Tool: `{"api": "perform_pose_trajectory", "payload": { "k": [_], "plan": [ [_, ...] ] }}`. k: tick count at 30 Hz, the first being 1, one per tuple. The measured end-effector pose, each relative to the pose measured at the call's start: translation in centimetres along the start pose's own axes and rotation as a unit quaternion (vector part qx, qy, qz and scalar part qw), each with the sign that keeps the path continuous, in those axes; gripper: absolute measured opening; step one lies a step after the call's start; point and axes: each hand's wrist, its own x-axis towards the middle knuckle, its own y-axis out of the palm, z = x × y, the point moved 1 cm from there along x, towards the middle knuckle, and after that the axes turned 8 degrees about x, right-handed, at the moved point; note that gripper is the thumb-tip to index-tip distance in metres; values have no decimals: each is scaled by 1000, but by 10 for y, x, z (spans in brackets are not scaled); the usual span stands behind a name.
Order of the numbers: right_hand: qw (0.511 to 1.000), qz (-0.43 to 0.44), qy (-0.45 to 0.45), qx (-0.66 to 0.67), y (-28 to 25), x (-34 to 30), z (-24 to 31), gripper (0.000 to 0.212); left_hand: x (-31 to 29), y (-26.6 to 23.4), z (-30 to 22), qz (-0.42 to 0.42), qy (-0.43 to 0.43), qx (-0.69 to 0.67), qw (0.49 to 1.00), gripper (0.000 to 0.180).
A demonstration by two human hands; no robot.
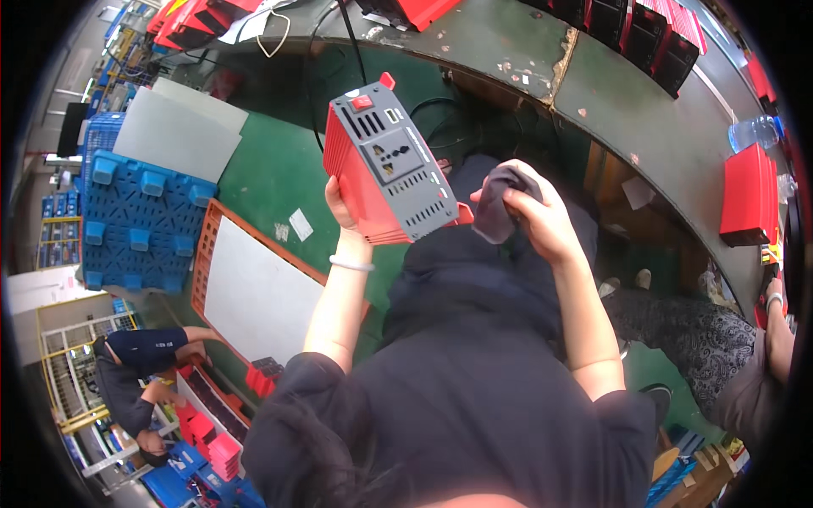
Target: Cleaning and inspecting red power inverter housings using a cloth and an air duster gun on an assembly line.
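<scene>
A power inverter [381, 165] with a ribbed red case and a dark grey end panel is held up in front of me, over the green floor. On its panel are a red switch, a socket and vent slots. My left hand [340, 207] grips the case by its lower left side, fingers mostly hidden behind it. In my right hand [542, 212] a dark grey cloth [500, 203] is bunched between thumb and fingers. The cloth is just right of the inverter's lower corner, apart from the panel.
A dark green workbench [500, 42] curves across the far side, with several red and black units on it. At right stand a red case [749, 195] and a water bottle [754, 133]. Blue plastic pallets [144, 212] and an orange-rimmed crate [262, 288] are left. Two people work nearby.
</scene>
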Motion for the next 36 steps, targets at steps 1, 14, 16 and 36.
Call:
{"api": "perform_pose_trajectory", "payload": {
  "k": [1, 14, 16, 36],
  "plan": [
    [1000, -3, 1, 20, 1, 0, 1, 24, -1, -3, 3, -3, -17, -2, 1000, 64],
    [996, -79, -33, -6, 8, -17, -3, 30, -4, -10, 12, 0, -95, 31, 995, 58],
    [995, -76, -44, -44, 11, -21, -3, 35, -6, -13, 14, -15, -94, 42, 995, 58],
    [959, -205, 71, 181, -70, -25, -80, 54, 13, 113, 29, -42, -293, 357, 886, 80]
  ]
}}
